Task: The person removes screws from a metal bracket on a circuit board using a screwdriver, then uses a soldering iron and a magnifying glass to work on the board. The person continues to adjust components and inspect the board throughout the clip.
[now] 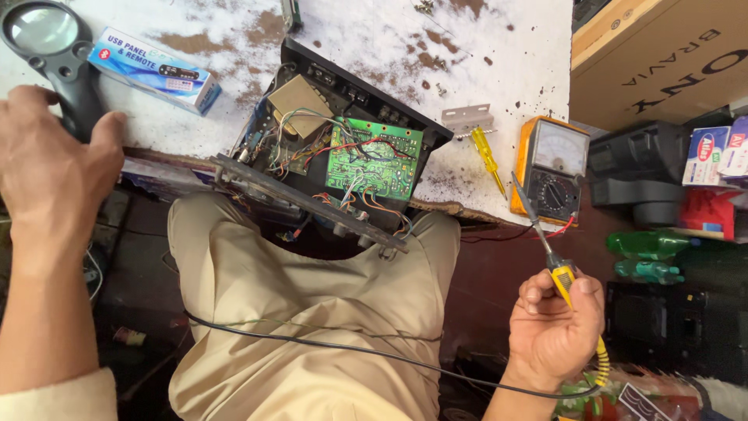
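My left hand (51, 168) grips the black handle of a magnifying glass (43, 31) at the left edge of the white worktable (374, 35). My right hand (555, 320) holds a soldering iron (545, 249) with a yellow grip, tip pointing up toward an orange analog multimeter (549, 168). Between the hands an opened black amplifier chassis (335, 148) rests on the table edge over my lap, showing a green circuit board (374, 158), a transformer and coloured wires.
A blue and white small box (152, 68) lies near the magnifier. A yellow screwdriver (488, 158) and a metal bracket (467, 119) lie beside the multimeter. A cardboard box (654, 58) and black equipment (639, 168) stand right. A black cable (335, 343) crosses my lap.
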A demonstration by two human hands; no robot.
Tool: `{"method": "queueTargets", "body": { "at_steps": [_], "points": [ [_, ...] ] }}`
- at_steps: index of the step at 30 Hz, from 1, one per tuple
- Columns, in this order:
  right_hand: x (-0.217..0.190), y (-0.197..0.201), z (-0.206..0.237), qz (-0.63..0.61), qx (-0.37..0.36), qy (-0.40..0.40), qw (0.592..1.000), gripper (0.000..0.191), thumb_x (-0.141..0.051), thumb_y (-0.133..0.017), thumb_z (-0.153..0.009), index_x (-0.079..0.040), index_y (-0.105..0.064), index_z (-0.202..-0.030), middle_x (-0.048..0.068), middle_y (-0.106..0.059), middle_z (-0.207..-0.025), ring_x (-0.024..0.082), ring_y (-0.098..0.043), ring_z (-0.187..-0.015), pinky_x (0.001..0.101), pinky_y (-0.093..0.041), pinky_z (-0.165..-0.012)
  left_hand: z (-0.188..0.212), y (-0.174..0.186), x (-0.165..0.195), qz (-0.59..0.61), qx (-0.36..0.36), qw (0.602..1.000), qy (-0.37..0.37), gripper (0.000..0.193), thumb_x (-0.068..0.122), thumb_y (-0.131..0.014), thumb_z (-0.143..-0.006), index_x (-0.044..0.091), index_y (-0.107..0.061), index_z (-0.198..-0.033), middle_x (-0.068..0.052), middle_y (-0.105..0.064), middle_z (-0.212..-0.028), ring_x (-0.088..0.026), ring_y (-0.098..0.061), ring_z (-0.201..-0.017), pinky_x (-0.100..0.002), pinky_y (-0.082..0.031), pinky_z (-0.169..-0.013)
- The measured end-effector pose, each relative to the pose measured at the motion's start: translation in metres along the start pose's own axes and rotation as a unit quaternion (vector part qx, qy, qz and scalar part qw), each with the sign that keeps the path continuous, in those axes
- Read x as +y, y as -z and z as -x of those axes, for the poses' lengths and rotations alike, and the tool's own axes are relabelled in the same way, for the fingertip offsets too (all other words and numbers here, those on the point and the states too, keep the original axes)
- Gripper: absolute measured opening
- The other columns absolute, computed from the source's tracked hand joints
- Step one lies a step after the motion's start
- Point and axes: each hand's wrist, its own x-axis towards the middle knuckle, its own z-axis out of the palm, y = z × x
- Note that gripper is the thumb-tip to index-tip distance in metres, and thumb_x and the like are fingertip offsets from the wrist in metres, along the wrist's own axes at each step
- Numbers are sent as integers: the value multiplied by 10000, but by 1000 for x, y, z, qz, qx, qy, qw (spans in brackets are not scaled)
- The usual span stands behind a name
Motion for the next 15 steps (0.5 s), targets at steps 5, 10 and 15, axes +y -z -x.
{"method": "queueTargets", "body": {
  "at_steps": [5, 10, 15],
  "points": [
    [1, 3, 0, 4, 8, 4, 1000, 143, -145, -602, -1091, -25, -633, -1019, 162, -691, -907, 248, -589, -703, 323, -457, -672, -16, -11, -9, 122, -6, 992, 6, 329, 159, -727, -920, -55, -586, -1127, -177, -653, -956, -310, -648, -832, -422, -520, -720],
    [1, 12, -2, 27, 3, 7, 1000, 161, -167, -598, -1080, -22, -650, -1037, 166, -684, -893, 251, -581, -738, 324, -457, -678, 42, 25, 0, 523, -125, 812, 227, 194, 89, -685, -984, 107, -534, -1104, -27, -611, -826, -122, -532, -585, -263, -384, -492],
    [12, 15, -14, -16, 18, -48, 999, 142, -184, -610, -1083, -49, -655, -1093, 163, -680, -931, 250, -591, -760, 310, -456, -660, 137, 39, 78, 529, -279, 799, 69, 352, 92, -752, -851, 55, -562, -1144, -18, -624, -784, -111, -554, -623, -292, -466, -507]
  ]
}}
